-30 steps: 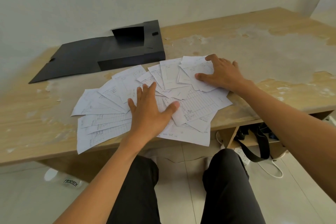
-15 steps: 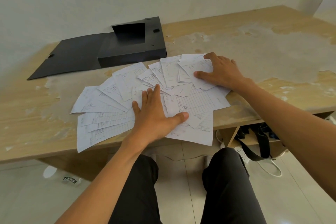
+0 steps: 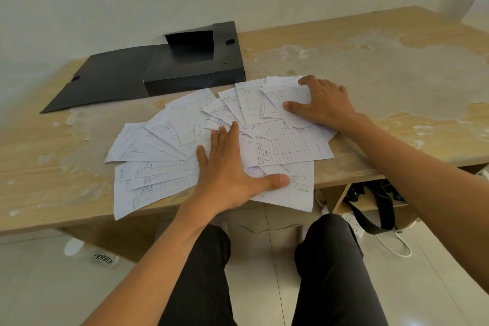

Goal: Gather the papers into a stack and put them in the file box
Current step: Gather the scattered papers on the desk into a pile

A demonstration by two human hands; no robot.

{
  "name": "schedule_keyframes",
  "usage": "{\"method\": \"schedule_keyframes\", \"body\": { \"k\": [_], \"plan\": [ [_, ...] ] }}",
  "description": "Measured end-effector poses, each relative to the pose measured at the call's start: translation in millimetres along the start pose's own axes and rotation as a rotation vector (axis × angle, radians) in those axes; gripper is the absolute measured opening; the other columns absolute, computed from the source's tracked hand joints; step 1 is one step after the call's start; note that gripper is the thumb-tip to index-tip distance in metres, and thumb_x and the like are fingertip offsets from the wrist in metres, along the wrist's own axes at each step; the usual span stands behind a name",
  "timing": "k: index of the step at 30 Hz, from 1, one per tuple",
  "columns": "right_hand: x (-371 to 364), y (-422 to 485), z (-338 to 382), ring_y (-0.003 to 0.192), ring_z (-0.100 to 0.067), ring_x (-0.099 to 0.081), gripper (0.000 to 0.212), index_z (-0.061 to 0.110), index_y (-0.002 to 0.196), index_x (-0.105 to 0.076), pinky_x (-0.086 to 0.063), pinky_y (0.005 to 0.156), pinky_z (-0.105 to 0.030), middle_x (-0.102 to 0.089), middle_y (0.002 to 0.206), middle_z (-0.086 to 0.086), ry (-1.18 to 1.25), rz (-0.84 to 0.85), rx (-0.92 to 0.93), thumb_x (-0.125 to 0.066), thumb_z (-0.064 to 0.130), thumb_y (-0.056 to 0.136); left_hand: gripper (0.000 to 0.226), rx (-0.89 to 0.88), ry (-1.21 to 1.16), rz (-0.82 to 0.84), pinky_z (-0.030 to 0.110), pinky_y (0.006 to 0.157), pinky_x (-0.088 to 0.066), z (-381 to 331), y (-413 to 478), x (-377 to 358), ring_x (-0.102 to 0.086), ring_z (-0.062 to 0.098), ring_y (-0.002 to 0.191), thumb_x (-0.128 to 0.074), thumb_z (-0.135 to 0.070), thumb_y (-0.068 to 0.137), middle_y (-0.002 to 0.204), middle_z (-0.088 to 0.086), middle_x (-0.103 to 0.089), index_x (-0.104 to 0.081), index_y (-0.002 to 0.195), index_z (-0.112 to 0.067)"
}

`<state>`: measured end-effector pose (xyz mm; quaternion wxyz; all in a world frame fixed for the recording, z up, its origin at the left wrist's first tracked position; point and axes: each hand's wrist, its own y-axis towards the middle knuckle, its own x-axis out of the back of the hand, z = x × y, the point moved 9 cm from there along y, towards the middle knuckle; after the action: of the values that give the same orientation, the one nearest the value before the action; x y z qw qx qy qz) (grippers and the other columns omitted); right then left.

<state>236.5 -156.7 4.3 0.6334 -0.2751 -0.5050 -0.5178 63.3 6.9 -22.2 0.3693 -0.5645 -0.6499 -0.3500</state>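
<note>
White papers (image 3: 285, 151) are lying fanned across the table (image 3: 370, 66) at frame centre, the left hand (image 3: 232, 174) and right hand (image 3: 321, 103) pressing flat and open on them; the black file box (image 3: 193, 66) is sitting open at upper left

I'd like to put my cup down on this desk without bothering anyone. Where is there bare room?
The worn wooden desk is bare right of the open black file box and beyond the right hand. A smaller patch lies left of the fanned white papers. The front middle is crowded: papers overlap there under the left hand, some overhanging the edge.
</note>
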Motion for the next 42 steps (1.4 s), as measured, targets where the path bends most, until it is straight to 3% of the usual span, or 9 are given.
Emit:
{"method": "schedule_keyframes", "body": {
  "k": [4, 9, 17, 20, 23, 26, 33, 39, 42],
  "plan": [
    [-0.9, -0.1, -1.0, 0.132, -0.031, -0.038, 0.072, 0.021, 0.137, -0.038, -0.023, 0.109, -0.053, -0.046, 0.142, -0.008, -0.007, -0.006, 0.004, -0.049, 0.066, 0.082, 0.138, -0.001, -0.057, 0.003, 0.047, 0.114, -0.001, 3.6, 0.7, 7.9, -0.001, 0.02, 0.146, -0.054, -0.089, 0.04, 0.16, -0.005, 0.0, 0.01, 0.148, -0.033],
    [-2.3, -0.7, -1.5, 0.132, -0.031, -0.038, 0.072, 0.02, 0.137, -0.038, -0.023, 0.109, -0.053, -0.046, 0.142, -0.008, -0.02, -0.015, 0.017, -0.047, 0.066, 0.082, 0.146, -0.047, -0.008, 0.096, 0.041, 0.111, 0.003, 5.5, -4.5, 5.1, 0.007, 0.017, 0.146, -0.053, -0.093, 0.031, 0.16, -0.007, 0.008, 0.016, 0.146, -0.035],
    [-3.3, -0.8, -1.1, 0.131, -0.031, -0.038, 0.072, 0.021, 0.137, -0.038, -0.023, 0.108, -0.052, -0.046, 0.142, -0.008, -0.022, -0.009, 0.018, -0.047, 0.066, 0.082, 0.129, -0.015, -0.1, 0.101, 0.05, 0.113, -0.024, 12.3, -6.6, 23.3, -0.013, 0.018, 0.145, -0.065, -0.073, 0.045, 0.16, -0.011, -0.007, 0.0, 0.15, -0.035],
    [-3.3, 0.1, 0.4, 0.131, -0.031, -0.04, 0.071, 0.021, 0.136, -0.038, -0.024, 0.108, -0.051, -0.047, 0.142, -0.008, -0.021, -0.005, 0.021, -0.047, 0.066, 0.082, 0.121, -0.002, -0.102, 0.064, 0.05, 0.113, -0.019, 14.3, -6.5, 29.2, -0.008, 0.018, 0.146, -0.064, -0.071, 0.048, 0.16, -0.009, -0.004, -0.005, 0.149, -0.037],
    [-4.0, 0.7, 1.5, 0.13, -0.031, -0.041, 0.071, 0.021, 0.136, -0.038, -0.025, 0.107, -0.051, -0.047, 0.141, -0.009, -0.026, 0.0, 0.025, -0.047, 0.065, 0.082, 0.116, -0.032, 0.017, -0.005, 0.047, 0.113, 0.004, 14.9, -6.1, 32.0, 0.003, 0.017, 0.146, -0.054, -0.078, 0.052, 0.16, -0.006, 0.001, -0.005, 0.149, -0.036],
    [-4.5, 1.3, 2.2, 0.129, -0.031, -0.041, 0.07, 0.021, 0.136, -0.038, -0.025, 0.107, -0.051, -0.048, 0.14, -0.008, -0.021, -0.004, 0.02, -0.048, 0.065, 0.082, 0.129, -0.028, 0.1, -0.01, 0.042, 0.106, 0.02, 22.3, -8.7, 26.7, 0.011, 0.015, 0.145, -0.042, -0.092, 0.043, 0.16, -0.004, 0.007, 0.004, 0.149, -0.035],
    [-5.6, 3.8, 4.3, 0.13, -0.03, -0.04, 0.071, 0.022, 0.137, -0.038, -0.024, 0.107, -0.053, -0.047, 0.141, -0.008, -0.023, -0.001, 0.02, -0.047, 0.066, 0.082, 0.141, 0.019, -0.02, -0.015, 0.037, 0.106, 0.017, 38.4, -9.3, 20.9, 0.012, 0.011, 0.144, -0.033, -0.102, 0.033, 0.16, -0.007, 0.008, 0.009, 0.148, -0.033],
    [-7.9, 4.5, 9.5, 0.13, -0.03, -0.041, 0.071, 0.022, 0.137, -0.038, -0.025, 0.108, -0.051, -0.047, 0.142, -0.006, -0.019, 0.013, 0.037, -0.048, 0.066, 0.081, 0.112, 0.02, -0.055, -0.06, 0.035, 0.106, 0.014, 40.5, -5.3, 21.5, 0.009, 0.011, 0.144, -0.06, -0.072, 0.068, 0.16, -0.006, 0.004, 0.006, 0.149, -0.032],
    [-10.3, 4.4, 15.9, 0.13, -0.03, -0.041, 0.071, 0.022, 0.136, -0.038, -0.025, 0.107, -0.05, -0.047, 0.142, -0.006, -0.002, 0.024, 0.068, -0.049, 0.066, 0.082, 0.102, 0.01, -0.06, -0.096, 0.035, 0.106, 0.014, 40.6, -5.3, 23.0, 0.007, 0.012, 0.145, -0.061, -0.062, 0.077, 0.16, -0.004, 0.002, 0.002, 0.15, -0.029]
  ]
}}
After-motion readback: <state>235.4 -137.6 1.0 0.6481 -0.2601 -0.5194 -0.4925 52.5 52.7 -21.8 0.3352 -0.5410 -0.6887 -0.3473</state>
